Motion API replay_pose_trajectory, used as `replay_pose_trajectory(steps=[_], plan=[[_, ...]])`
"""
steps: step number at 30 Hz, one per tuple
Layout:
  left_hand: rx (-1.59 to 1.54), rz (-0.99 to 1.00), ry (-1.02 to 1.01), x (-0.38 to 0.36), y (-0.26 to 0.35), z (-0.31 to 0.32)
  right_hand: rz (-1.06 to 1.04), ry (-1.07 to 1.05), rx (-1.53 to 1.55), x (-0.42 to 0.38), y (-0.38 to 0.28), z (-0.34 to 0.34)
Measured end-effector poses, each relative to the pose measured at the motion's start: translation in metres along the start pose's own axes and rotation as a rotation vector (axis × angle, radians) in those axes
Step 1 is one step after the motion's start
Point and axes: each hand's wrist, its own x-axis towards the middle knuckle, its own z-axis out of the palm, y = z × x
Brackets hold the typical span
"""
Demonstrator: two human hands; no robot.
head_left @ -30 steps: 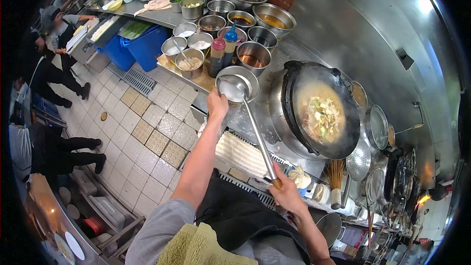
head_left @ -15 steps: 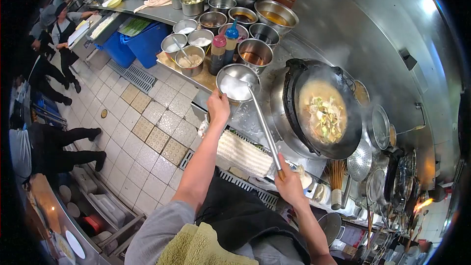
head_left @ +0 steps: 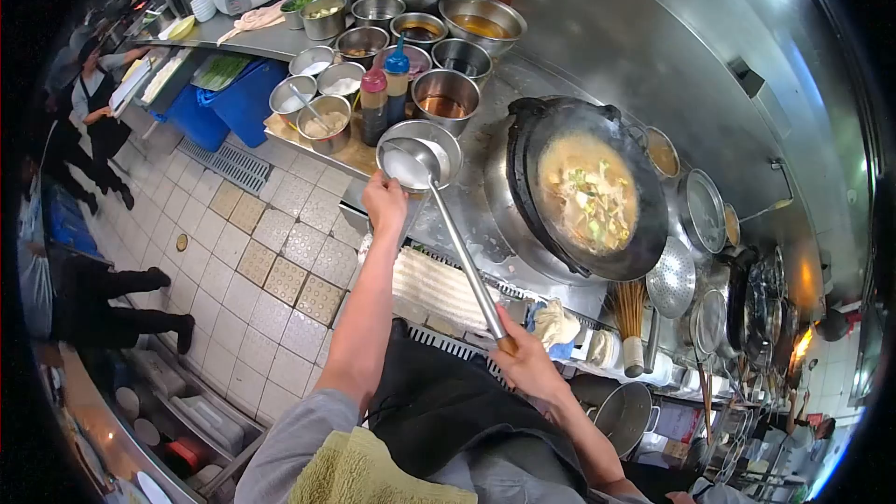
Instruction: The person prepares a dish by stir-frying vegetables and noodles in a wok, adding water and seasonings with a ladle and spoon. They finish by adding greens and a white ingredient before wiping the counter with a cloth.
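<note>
My left hand [head_left: 385, 203] grips the near rim of a metal bowl [head_left: 452, 151] that has something white in it. In my right hand [head_left: 530, 357] is the wooden end of a long ladle [head_left: 467, 266]. The ladle's head overlaps the left side of the bowl, close to my left fingers, and white stuff shows at it. To the right of the bowl, a black wok [head_left: 651, 238] sits on the steel range, with steaming cloudy broth and pale and green pieces in it.
Behind the bowl stand two squeeze bottles [head_left: 374, 105] and several metal pots of sauces and seasonings, one a pot of brown liquid [head_left: 444, 105]. Right of my right hand are a bamboo brush [head_left: 631, 322] and a perforated skimmer [head_left: 671, 275]. People [head_left: 112, 308] stand at the left.
The ladle's head has moved left and now lies over the bowl's left side near my left hand. The whole scene has shifted left and slightly up as the head view turned.
</note>
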Motion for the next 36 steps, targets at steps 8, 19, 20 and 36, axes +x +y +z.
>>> replay_pose_trajectory(steps=[8, 19, 20, 36], plan=[[-0.067, 0.019, 0.0, -0.004, -0.008, -0.007, 0.014, 0.026, 0.145, -0.027, -0.026, -0.015], [-0.07, 0.075, -0.062, -0.02, -0.012, 0.002, -0.056, 0.08, 0.071, 0.025, -0.006, -0.01], [-0.067, 0.073, -0.059, -0.02, -0.011, 0.002, -0.047, 0.048, 0.143, 0.026, -0.002, -0.008], [0.093, 0.201, -0.134, -0.06, -0.015, -0.024, 0.073, -0.097, 0.695, -0.012, -0.045, -0.022]])
